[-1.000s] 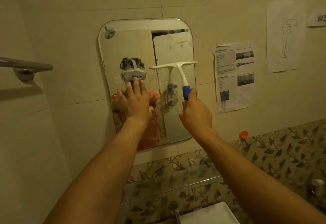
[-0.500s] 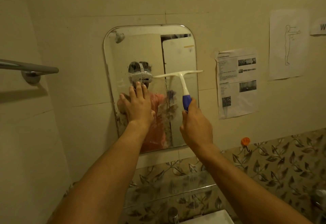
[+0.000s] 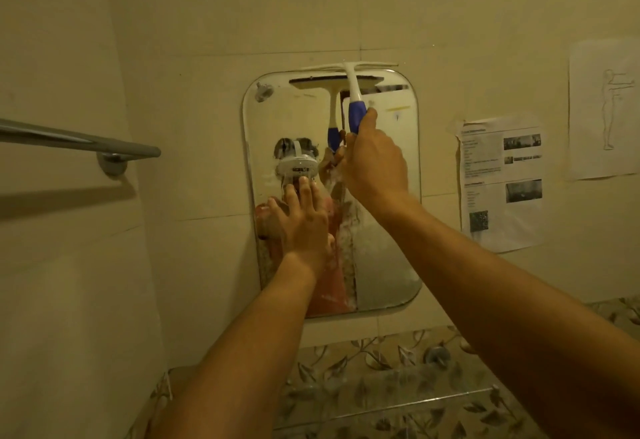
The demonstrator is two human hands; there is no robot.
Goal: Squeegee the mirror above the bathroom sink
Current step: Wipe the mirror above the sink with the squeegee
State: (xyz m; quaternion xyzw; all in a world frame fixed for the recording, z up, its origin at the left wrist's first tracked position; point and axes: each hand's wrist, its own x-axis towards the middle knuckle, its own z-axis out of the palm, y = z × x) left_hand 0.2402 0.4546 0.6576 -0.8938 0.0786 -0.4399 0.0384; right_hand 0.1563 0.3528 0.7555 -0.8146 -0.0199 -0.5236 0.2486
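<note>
Right hand: fingers and thumb are curled tight round the blue grip of the squeegee, with the thumb lying up along the handle. The hand holds nothing else. The white neck rises from the fist, leaning slightly left, to the crossbar.

Squeegee: the blade lies level across the top edge of the mirror, toward its right half. Its upper edge overlaps the wall tile just above the glass. Whether the rubber is pressed against the surface cannot be told.

Left hand: the fingers are straight and close together and the palm lies flat against the glass in the lower left part of the mirror. It grips nothing.

Mirror: a rounded rectangle fixed upright on the tiled wall. The lower half looks streaked and cloudy, and the upper part looks clearer.

Surroundings: a metal towel bar is mounted on the wall to the left. A printed sheet hangs just right of the mirror, and a sheet with a line drawing hangs further right. Leaf-pattern tiles run below the mirror.
</note>
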